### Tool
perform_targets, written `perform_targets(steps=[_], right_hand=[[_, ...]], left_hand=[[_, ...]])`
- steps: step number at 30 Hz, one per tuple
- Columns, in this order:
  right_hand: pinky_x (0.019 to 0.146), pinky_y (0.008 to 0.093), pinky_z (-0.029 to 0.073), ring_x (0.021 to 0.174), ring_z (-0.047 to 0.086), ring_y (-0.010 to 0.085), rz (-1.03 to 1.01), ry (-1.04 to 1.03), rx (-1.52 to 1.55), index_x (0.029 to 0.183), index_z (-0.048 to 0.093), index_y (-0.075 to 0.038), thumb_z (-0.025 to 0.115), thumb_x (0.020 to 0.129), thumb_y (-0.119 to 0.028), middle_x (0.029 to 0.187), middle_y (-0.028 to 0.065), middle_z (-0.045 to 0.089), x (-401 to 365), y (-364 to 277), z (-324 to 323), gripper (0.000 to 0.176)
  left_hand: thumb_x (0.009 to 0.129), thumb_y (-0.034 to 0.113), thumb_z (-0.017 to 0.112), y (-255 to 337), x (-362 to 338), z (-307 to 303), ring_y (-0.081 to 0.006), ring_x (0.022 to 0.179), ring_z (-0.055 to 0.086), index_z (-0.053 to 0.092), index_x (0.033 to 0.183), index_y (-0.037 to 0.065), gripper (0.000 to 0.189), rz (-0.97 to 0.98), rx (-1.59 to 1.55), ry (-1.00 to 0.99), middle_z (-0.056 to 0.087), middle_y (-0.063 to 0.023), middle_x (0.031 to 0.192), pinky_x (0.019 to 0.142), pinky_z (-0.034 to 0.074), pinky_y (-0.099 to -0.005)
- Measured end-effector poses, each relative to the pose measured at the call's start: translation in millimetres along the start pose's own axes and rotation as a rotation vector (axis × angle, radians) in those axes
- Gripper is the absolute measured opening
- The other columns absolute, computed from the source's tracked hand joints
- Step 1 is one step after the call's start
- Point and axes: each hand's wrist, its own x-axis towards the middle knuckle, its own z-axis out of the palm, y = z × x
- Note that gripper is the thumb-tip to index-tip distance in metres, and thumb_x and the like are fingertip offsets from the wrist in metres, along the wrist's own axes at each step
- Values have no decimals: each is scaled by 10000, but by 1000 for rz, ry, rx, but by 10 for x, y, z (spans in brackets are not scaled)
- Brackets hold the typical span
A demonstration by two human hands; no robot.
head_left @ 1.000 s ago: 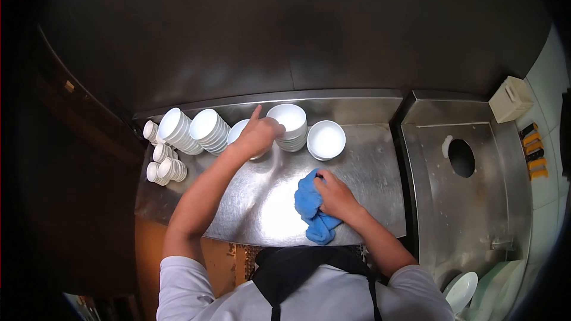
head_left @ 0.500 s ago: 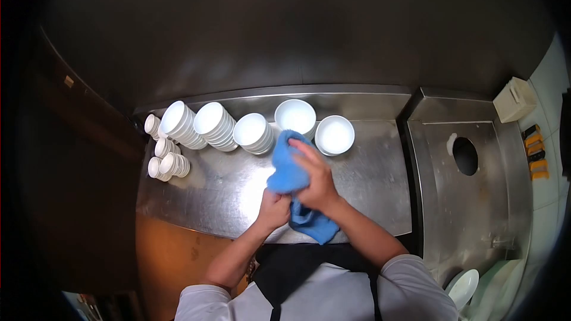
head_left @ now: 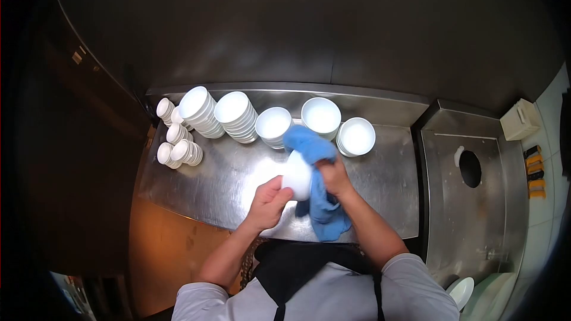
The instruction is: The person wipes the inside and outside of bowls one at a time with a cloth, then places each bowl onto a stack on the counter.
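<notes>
A white bowl [head_left: 295, 177] is tilted on its side above the counter, with my left hand [head_left: 269, 203] closed on its left edge, thumb on the near side. My right hand [head_left: 333, 173] grips a blue cloth [head_left: 326, 217] against the bowl's right side. One end of the cloth drapes over the bowl's top, and the rest hangs toward the counter's front edge. Part of the bowl is hidden under the cloth. Just beyond my hands stand bowl stacks, among them a short stack [head_left: 274, 125], a wider bowl [head_left: 321, 115] and another stack [head_left: 356, 137].
Tall bowl stacks [head_left: 235, 113] and several small cup stacks [head_left: 187, 151] line the left of the steel counter [head_left: 226, 184]. To the right, a steel basin [head_left: 446, 220] has a round dark hole [head_left: 470, 169]. A beige box [head_left: 520, 120] and yellow-handled tools [head_left: 536, 172] hang on the tiled wall.
The white bowl has come into sight as the cloth shifted right. My left hand now shows on its edge, and my right hand has moved right. The whole view has shifted slightly.
</notes>
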Motion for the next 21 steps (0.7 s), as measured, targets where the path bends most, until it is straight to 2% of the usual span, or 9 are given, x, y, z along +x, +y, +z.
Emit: perform_targets(steps=[2, 3, 5, 9, 12, 15, 18, 19, 21], right_hand=[[934, 339, 463, 1046, 603, 203, 211, 219, 228, 1070, 664, -8, 606, 854, -114, 1147, 85, 656, -102, -3, 28, 247], [914, 324, 470, 1016, 609, 173, 321, 326, 340, 1065, 669, -13, 608, 868, -102, 1101, 69, 672, -144, -15, 54, 225], [900, 324, 478, 972, 625, 174, 264, 346, 213, 1072, 671, -15, 615, 873, -84, 1048, 65, 683, -112, -84, 101, 217], [882, 322, 487, 951, 633, 165, 287, 461, 262, 1083, 673, -15, 619, 865, -71, 1048, 61, 685, -117, 0, 369, 231], [864, 328, 490, 909, 647, 195, 133, 216, 52, 1095, 657, -14, 609, 835, -35, 1008, 83, 690, -330, 49, 499, 265], [850, 419, 482, 861, 621, 362, -100, -231, -333, 1037, 606, -5, 624, 728, 18, 921, 161, 645, -425, 163, 408, 311], [849, 442, 475, 901, 608, 368, -526, -514, -558, 992, 597, -4, 674, 671, -19, 961, 155, 638, -213, 45, 252, 330], [843, 434, 473, 939, 605, 346, -557, -651, -678, 997, 600, -3, 713, 626, -66, 1004, 151, 630, -176, 45, 102, 393], [839, 428, 473, 941, 601, 349, -577, -504, -823, 1020, 603, 0, 721, 641, -73, 1004, 161, 623, -182, 3, -99, 403]], left_hand=[[1009, 116, 495, 28, 40, -49, -173, 1128, 578, 511, 1276, -44, 312, 67, -315, -24, 613, -106, 1212, 999, 423, -312], [1005, 136, 503, 17, 97, -110, -196, 1171, 550, 488, 1303, -41, 348, 54, -289, 48, 581, -126, 1261, 1027, 397, -326], [996, 178, 519, -57, 225, -293, -241, 1259, 494, 441, 1357, -36, 426, 24, -233, 193, 516, -165, 1359, 1085, 343, -353], [931, 255, 572, -165, 273, -201, -299, 1357, 350, 322, 1466, 0, 644, 287, 637, 252, 410, -189, 1424, 1164, 190, -396], [889, 257, 559, -146, 336, -34, -320, 1231, 499, 383, 1408, 39, 590, 44, -15, 398, 459, -193, 1353, 1039, 404, -429], [877, 327, 533, -65, 368, -152, -321, 1113, 585, 473, 1308, 0, 544, -142, -424, 331, 537, -217, 1259, 963, 474, -441], [875, 376, 482, 3, 397, -372, -336, 1069, 613, 538, 1230, -50, 557, -361, -656, 72, 607, -224, 1171, 990, 470, -445], [883, 396, 454, 37, 403, -333, -335, 1052, 630, 586, 1164, -73, 562, -421, -568, 239, 650, -217, 1118, 1003, 467, -431], [895, 391, 454, 4, 408, -428, -332, 1073, 625, 587, 1187, -52, 548, -499, -619, 258, 647, -200, 1152, 1009, 460, -434]])
